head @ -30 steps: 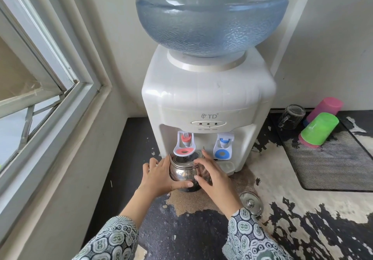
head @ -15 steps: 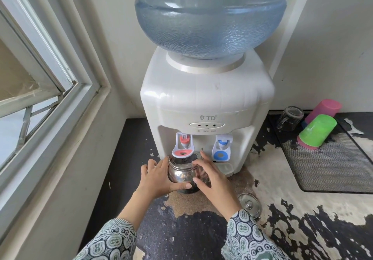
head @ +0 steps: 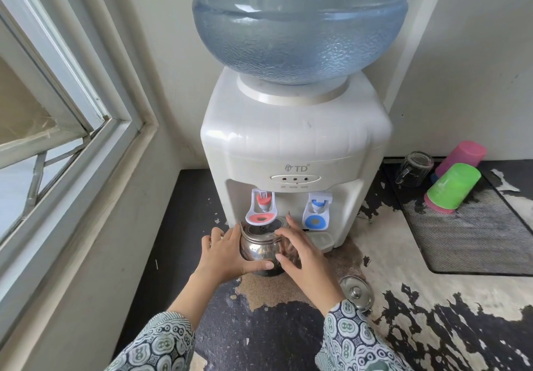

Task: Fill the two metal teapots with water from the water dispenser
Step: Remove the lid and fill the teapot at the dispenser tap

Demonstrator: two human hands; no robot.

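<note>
Pretty beat-up counter here, black coating flaking off to a pale layer underneath, tucked into a corner between a cream wall and a white-framed window on the left. Both hands are wrapped around one metal teapot that sits right at the foot of the water dispenser: the left hand cups its left side with the thumb stretched across the lower front, and the right hand grips the right side with fingers spread over the top edge and the thumb nearly meeting the other one. So the pot is squeezed between the two palms, open mouth up, directly under the red tap. Can't tell if any water is running into it. Blue tap is just to the right, over the little drip tray. The teapot lid lies flat on the counter just right of the right wrist, knob up. Patterned green-and-white sleeves cover both forearms. Big blue water jug sits upside down on top of the dispenser. Off to the right, well away from the hands, there's a dark mesh mat with a green cup and a pink cup lying on their sides and a clear glass mug upside down.
</note>
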